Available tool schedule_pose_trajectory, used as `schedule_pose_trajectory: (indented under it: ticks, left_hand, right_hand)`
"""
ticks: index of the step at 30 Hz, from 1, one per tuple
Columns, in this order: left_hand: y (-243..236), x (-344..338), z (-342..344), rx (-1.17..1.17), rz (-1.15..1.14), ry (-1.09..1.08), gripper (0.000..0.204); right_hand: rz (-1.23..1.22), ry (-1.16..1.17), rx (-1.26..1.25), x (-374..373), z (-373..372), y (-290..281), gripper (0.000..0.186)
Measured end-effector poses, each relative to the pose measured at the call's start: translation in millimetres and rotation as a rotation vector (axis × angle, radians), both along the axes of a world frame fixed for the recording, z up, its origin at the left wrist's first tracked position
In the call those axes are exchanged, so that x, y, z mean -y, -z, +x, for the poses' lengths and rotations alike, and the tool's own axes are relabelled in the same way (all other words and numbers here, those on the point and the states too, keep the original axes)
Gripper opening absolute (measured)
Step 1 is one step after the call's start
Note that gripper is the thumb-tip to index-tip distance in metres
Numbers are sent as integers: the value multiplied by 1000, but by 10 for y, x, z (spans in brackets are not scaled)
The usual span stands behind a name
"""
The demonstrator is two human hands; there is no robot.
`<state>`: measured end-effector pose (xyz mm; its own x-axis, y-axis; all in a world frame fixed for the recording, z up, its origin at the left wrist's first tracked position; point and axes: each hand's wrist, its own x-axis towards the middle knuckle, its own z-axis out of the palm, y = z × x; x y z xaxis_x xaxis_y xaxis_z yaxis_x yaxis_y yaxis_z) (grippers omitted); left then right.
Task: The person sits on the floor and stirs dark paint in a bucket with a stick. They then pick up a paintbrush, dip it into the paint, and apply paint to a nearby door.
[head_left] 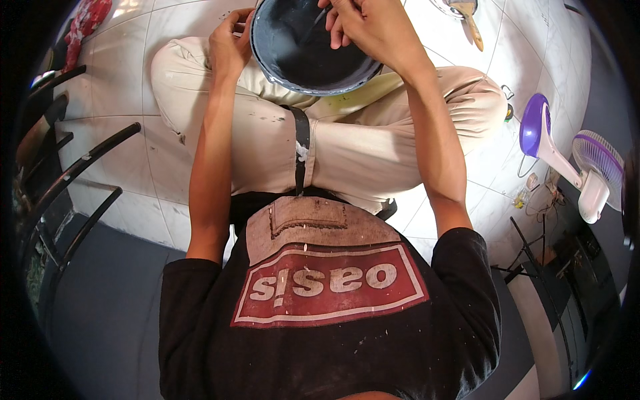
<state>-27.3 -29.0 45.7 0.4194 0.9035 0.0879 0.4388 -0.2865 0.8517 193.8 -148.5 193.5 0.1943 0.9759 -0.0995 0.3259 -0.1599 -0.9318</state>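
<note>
A round bucket (280, 79) with dark grey paint (320, 60) in it stands at my crossed legs. On its left side my left hand (230, 45) grips the rim with bent fingers. Over the bucket's opening, my right hand (363, 27) is closed round a thin grey stick (312, 25), which slants down toward the paint. The stick's lower end is hard to make out against the dark paint, and its upper part is hidden by the fingers. Grey smears coat the bucket's inner wall.
A paintbrush (472, 25) with a wooden handle lies at the far right by a round rim. To the right is a purple and white fan (593, 167) with cables near it. Black metal bars (93, 157) stand on the left. A red crumpled thing (83, 30) is at the far left.
</note>
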Motion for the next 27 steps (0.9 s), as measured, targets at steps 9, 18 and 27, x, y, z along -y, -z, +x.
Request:
schedule_pose_trajectory:
  ticks: [9,18,27]
  left_hand:
    - [33,-22,-3,31,-31,5,31]
    - [-9,-6,-7,-26,-20,2,31]
    - [-6,-9,-12,-17,-2,19,28]
  right_hand:
    - [-168,-33,-50,-13,83,-29,44]
    - [-262,-23,156,72,199,-363,47]
    - [48,19,693,192,436,-190,41]
